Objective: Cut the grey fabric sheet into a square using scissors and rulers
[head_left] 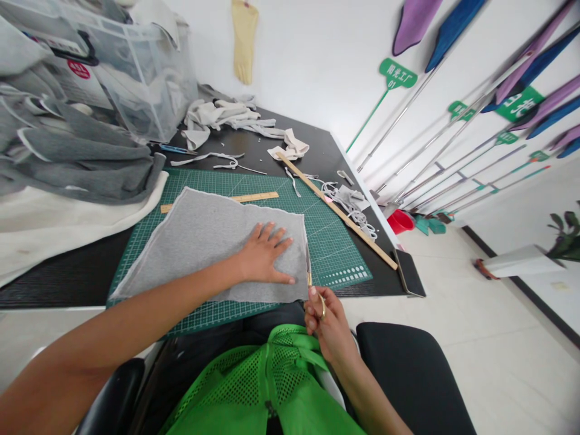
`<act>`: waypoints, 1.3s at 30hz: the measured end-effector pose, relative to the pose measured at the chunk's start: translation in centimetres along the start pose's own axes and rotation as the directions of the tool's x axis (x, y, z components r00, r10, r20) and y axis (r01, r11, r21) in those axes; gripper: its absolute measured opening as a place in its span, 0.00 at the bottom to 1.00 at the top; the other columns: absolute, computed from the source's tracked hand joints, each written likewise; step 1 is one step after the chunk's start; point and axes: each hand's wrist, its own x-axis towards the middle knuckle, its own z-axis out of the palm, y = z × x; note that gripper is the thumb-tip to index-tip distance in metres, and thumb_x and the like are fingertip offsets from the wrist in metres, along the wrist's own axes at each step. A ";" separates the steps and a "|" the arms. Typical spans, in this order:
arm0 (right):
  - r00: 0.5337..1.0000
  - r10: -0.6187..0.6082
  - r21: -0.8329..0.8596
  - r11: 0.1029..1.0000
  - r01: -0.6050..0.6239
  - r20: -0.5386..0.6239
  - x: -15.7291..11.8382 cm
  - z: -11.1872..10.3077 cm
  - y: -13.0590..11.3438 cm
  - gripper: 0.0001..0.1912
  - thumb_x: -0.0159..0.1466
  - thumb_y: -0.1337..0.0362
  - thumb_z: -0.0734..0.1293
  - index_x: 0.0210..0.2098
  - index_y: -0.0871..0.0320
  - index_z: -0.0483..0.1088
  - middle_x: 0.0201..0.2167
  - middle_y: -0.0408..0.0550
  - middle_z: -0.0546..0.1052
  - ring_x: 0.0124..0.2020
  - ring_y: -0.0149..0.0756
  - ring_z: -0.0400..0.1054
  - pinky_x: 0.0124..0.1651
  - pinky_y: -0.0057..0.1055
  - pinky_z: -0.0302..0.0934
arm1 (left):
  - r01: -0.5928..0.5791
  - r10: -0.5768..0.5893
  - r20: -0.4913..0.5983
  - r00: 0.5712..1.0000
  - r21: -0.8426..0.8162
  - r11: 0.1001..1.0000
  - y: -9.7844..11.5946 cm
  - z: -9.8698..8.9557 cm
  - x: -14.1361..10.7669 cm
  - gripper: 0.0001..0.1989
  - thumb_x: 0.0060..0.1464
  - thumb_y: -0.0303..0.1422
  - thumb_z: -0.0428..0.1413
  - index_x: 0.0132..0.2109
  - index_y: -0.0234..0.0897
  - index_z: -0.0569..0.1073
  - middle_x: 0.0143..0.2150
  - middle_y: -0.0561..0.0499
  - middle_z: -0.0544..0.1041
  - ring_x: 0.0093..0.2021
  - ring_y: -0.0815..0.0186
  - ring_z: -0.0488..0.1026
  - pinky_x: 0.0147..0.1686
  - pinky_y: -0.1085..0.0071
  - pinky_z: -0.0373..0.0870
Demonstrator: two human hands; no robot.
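The box reads "45L"; a green sign, "阳光工厂 01". Plain gray fabric [203,235], pale-edged, lies by the tabletop's [317,136] near edge, under the spread, flat left hand [267,254]. The right hand [328,317] grips scissors [322,307] at the fabric's right edge.

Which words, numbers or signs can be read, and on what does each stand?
"45L": red round label on the clear box.
"阳光工厂 01": green sign by the wall.
Large green sign: partly covered, unsure.
Smaller green signs, white box label: too small or blurred.
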 end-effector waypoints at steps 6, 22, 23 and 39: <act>0.999 -0.046 -0.062 0.997 0.047 0.010 -0.3 -0.1 0.3 0.21 0.62 0.45 0.74 0.38 0.54 0.66 0.22 0.33 0.65 0.17 0.22 0.56 0.19 0.21 0.52 | 0.002 -0.002 -0.008 1.000 0.001 1.000 -0.1 0.2 0.0 0.60 0.45 0.75 0.46 0.75 0.43 0.55 0.78 0.40 0.48 0.76 0.34 0.37 0.71 0.40 0.26; 0.999 0.039 -0.022 0.999 -0.039 -0.010 1.6 0.4 -1.3 0.26 0.56 0.42 0.77 0.33 0.53 0.62 0.18 0.31 0.65 0.14 0.23 0.55 0.16 0.21 0.52 | 0.001 -0.001 0.000 1.000 0.005 1.000 0.0 -0.1 0.0 0.61 0.45 0.76 0.44 0.75 0.43 0.53 0.78 0.40 0.48 0.76 0.35 0.37 0.71 0.41 0.27; 0.999 0.039 -0.021 0.999 -0.039 -0.010 1.7 0.4 -1.3 0.26 0.57 0.42 0.77 0.33 0.52 0.62 0.18 0.31 0.65 0.14 0.23 0.55 0.16 0.21 0.53 | 0.001 -0.001 -0.003 1.000 0.004 1.000 0.0 -0.1 0.0 0.61 0.45 0.76 0.44 0.75 0.43 0.52 0.78 0.40 0.48 0.77 0.35 0.37 0.71 0.42 0.26; 0.999 0.025 0.036 0.999 -0.024 -0.044 1.9 0.7 -0.6 0.25 0.58 0.43 0.76 0.34 0.53 0.64 0.19 0.32 0.66 0.14 0.24 0.56 0.16 0.22 0.54 | -0.002 0.002 0.015 1.000 -0.007 1.000 0.1 -0.3 0.0 0.61 0.45 0.76 0.45 0.75 0.42 0.54 0.78 0.39 0.48 0.76 0.35 0.37 0.71 0.41 0.27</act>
